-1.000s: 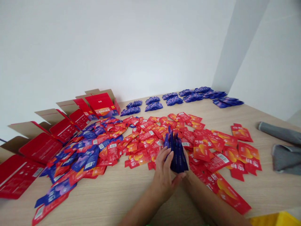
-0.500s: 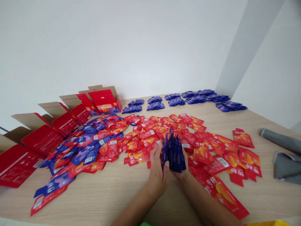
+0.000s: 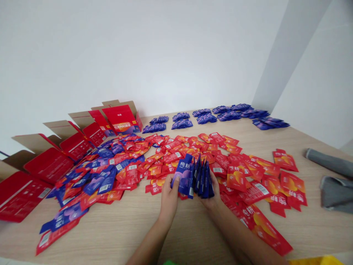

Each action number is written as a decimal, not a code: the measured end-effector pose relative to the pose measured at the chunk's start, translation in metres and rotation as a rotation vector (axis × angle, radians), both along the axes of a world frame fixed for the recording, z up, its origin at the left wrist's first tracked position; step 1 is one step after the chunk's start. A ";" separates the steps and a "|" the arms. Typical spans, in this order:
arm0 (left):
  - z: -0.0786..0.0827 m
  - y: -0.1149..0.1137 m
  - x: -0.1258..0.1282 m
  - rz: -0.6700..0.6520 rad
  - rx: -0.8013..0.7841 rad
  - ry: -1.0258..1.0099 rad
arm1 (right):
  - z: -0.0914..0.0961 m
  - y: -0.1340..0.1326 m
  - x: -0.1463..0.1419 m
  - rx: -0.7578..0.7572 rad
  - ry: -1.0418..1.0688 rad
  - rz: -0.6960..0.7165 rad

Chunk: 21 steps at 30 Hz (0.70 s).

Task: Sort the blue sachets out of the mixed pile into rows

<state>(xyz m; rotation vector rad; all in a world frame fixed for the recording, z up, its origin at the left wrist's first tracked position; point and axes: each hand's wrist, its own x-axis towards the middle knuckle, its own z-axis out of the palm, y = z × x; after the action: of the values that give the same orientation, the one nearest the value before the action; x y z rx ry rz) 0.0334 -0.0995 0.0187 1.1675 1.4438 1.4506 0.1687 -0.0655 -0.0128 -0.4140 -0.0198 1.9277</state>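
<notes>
My left hand (image 3: 170,193) pinches a blue sachet (image 3: 182,173), its printed front turned up toward me and my thumb across its lower left. Right beside it, my right hand (image 3: 213,193) is closed round a bundle of blue sachets (image 3: 202,178) standing on edge, their fins fanned a little at the top. Both hands are above the near middle of the table. Behind and to the right of them lie loose red sachets (image 3: 236,176). A mixed heap of red and blue sachets (image 3: 103,176) is off to the left.
Open red cartons (image 3: 121,117) stand in a row along the left. Small stacks of blue sachets (image 3: 182,124) line the back of the wooden table (image 3: 132,228). Grey cloth (image 3: 336,193) lies at the right; something yellow (image 3: 317,261) shows at the bottom right edge.
My left hand has shifted left from the side of the bundle, with one blue sachet now turned face-up in it. My right hand keeps the others almost in place.
</notes>
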 end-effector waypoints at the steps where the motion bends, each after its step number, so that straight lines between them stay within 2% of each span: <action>1: -0.002 0.002 -0.001 0.001 -0.034 -0.083 | 0.000 0.000 0.000 0.010 0.001 0.000; 4: -0.009 0.005 -0.002 -0.040 -0.153 -0.325 | 0.000 0.000 0.001 0.033 -0.006 0.015; 6: -0.013 0.005 -0.001 -0.076 -0.196 -0.382 | 0.000 -0.001 0.002 0.030 -0.008 0.029; 13: -0.017 0.000 0.008 -0.232 -0.150 -0.187 | 0.001 0.000 0.000 -0.002 -0.028 -0.001; 17: -0.014 -0.008 0.014 -0.351 -0.251 -0.301 | 0.005 0.000 -0.001 -0.036 -0.081 -0.014; 21: -0.016 -0.014 0.016 -0.371 -0.242 -0.347 | 0.006 -0.002 -0.003 -0.025 -0.113 0.026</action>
<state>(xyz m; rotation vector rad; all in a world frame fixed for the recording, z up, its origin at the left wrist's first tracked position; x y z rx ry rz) 0.0490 -0.1133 0.0030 0.9193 1.0624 1.1182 0.1654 -0.0676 -0.0069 -0.5418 -0.0751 1.9296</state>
